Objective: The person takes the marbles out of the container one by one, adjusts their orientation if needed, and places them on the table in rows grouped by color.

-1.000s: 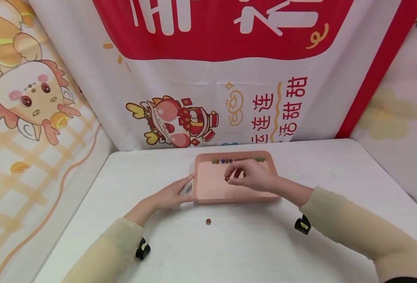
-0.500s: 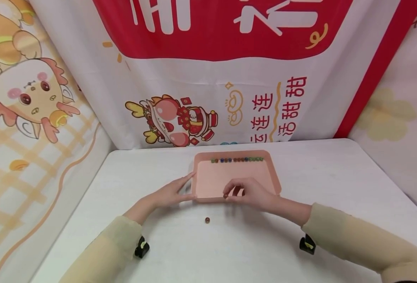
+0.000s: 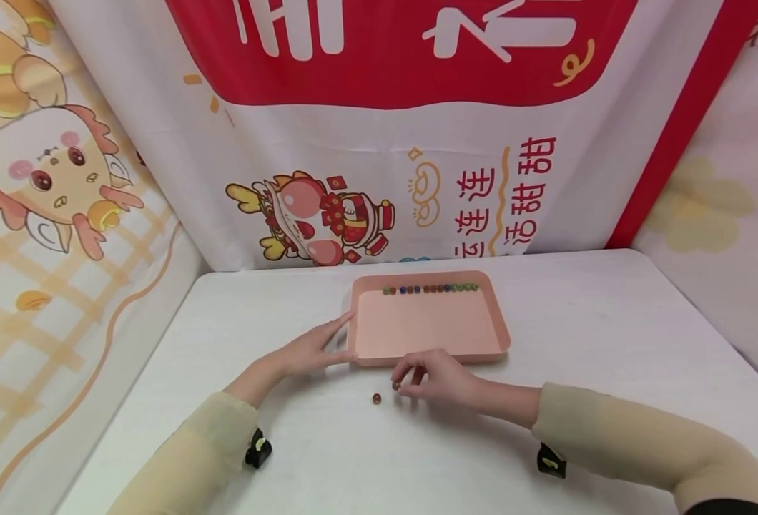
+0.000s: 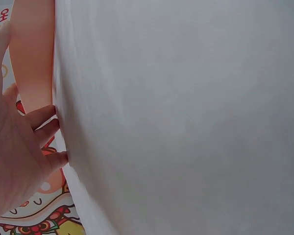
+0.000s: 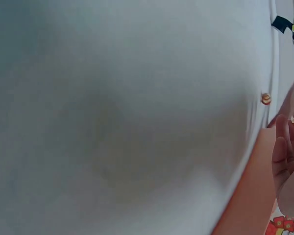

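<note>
Resting on the white table [image 3: 585, 343], the left hand [image 3: 308, 350] lay with its fingers straight, their tips touching the left edge of the pink tray [image 3: 427, 354]; it held nothing. The left wrist view showed only part of that hand [image 4: 14, 161], cut off at the frame's edge, with fingertips [image 4: 44, 115] against the tray's side and the rest filled by blurred tabletop. A small black device [image 3: 258, 452] sat at the left sleeve's cuff.

Just right of that hand, a single brown bead [image 3: 376, 398] lay loose on the table in front of the tray. Close beside it, the right hand [image 3: 433, 375] hovered low over the table just before the tray's near edge, its thumb and forefinger pinched narrowly on another small dark bead [image 3: 396, 385]; that bead was too small to make out in detail. The right wrist view was mostly blurred tabletop: the loose bead [image 5: 265, 98] showed as a small blur, and the curled fingers [image 5: 284, 147] were cut off at the right margin, so the pinched bead could not be seen there.

Along the tray's far wall a row of beads [image 3: 430, 289] stood in mixed colours, too tiny to count surely. A printed banner [image 3: 379, 143] hung behind the table.
</note>
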`<state>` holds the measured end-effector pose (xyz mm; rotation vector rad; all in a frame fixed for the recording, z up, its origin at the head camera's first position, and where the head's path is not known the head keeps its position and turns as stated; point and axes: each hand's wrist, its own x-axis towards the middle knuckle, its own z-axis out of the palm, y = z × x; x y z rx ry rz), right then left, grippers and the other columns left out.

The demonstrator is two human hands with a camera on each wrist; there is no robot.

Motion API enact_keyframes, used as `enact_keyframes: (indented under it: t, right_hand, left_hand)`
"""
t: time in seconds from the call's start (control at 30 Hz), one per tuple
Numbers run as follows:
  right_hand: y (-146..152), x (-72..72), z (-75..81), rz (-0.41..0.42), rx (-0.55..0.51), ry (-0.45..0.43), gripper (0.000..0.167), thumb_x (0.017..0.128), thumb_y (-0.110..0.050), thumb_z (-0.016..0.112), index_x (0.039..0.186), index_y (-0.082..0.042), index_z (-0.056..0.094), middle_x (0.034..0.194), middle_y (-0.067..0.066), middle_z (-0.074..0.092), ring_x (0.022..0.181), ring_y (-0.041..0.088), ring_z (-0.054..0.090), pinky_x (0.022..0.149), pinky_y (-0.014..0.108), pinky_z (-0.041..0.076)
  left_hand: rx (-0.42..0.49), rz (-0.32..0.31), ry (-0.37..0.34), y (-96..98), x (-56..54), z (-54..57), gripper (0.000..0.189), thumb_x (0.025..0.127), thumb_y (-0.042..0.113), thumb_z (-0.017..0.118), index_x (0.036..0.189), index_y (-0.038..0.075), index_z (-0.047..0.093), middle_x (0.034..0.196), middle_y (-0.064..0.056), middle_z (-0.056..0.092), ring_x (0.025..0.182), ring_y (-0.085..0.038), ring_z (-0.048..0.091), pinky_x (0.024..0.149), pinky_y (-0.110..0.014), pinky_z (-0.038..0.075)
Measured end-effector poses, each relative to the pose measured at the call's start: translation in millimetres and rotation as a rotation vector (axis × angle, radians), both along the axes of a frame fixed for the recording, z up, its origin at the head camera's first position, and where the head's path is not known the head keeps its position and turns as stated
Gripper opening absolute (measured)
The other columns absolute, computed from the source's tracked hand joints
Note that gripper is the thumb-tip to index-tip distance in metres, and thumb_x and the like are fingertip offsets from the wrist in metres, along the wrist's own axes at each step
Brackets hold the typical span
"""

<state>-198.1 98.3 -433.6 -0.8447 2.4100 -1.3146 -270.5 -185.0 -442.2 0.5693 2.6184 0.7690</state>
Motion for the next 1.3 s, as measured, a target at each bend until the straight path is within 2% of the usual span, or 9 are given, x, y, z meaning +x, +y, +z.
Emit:
enact_keyframes:
  t: [0.2, 0.47, 0.77, 1.3]
  right_hand:
    - [-6, 1.7, -9.3, 0.037, 0.002, 0.008, 0.013, 0.085, -0.006, 0.075, 0.096, -0.011, 0.073, 0.089, -0.011, 0.067, 0.068, 0.009, 0.059, 0.055, 0.022, 0.049]
    - [-8, 1.9, -17.8, 0.02, 0.061, 0.048, 0.013, 0.084, -0.009, 0.077, 0.091, -0.018, 0.071, 0.081, -0.011, 0.064, 0.064, 0.005, 0.053, 0.055, 0.02, 0.045]
    - [-12, 0.2, -22.4, 0.027, 0.069, 0.111, 0.012, 0.084, -0.008, 0.077, 0.091, -0.016, 0.071, 0.082, -0.01, 0.064, 0.068, 0.004, 0.054, 0.06, 0.02, 0.048]
    - [-14, 0.1, -27.2, 0.0, 0.114, 0.152, 0.016, 0.083, -0.008, 0.077, 0.09, -0.02, 0.07, 0.081, -0.011, 0.062, 0.068, 0.004, 0.051, 0.061, 0.021, 0.048]
  left_hand:
    - [0.011, -0.015, 0.015, -0.7, -0.9, 0.1, 0.088, 0.088, 0.059, 0.061, 0.157, 0.033, 0.013, 0.159, -0.009, 0.021, 0.145, -0.031, 0.019, 0.114, -0.054, 0.018]
    - [0.01, -0.009, 0.005, -0.5, -0.8, 1.3, 0.087, 0.088, 0.059, 0.061, 0.156, 0.036, 0.012, 0.16, -0.007, 0.02, 0.145, -0.03, 0.018, 0.114, -0.053, 0.018]
    - [0.013, -0.002, -0.009, -0.4, 0.1, 2.0, 0.087, 0.088, 0.058, 0.062, 0.156, 0.036, 0.012, 0.16, -0.005, 0.019, 0.145, -0.029, 0.017, 0.114, -0.054, 0.018]
    - [0.023, -0.009, -0.004, 0.2, 0.9, 2.3, 0.089, 0.087, 0.06, 0.062, 0.157, 0.033, 0.013, 0.16, -0.005, 0.019, 0.145, -0.029, 0.017, 0.114, -0.054, 0.018]
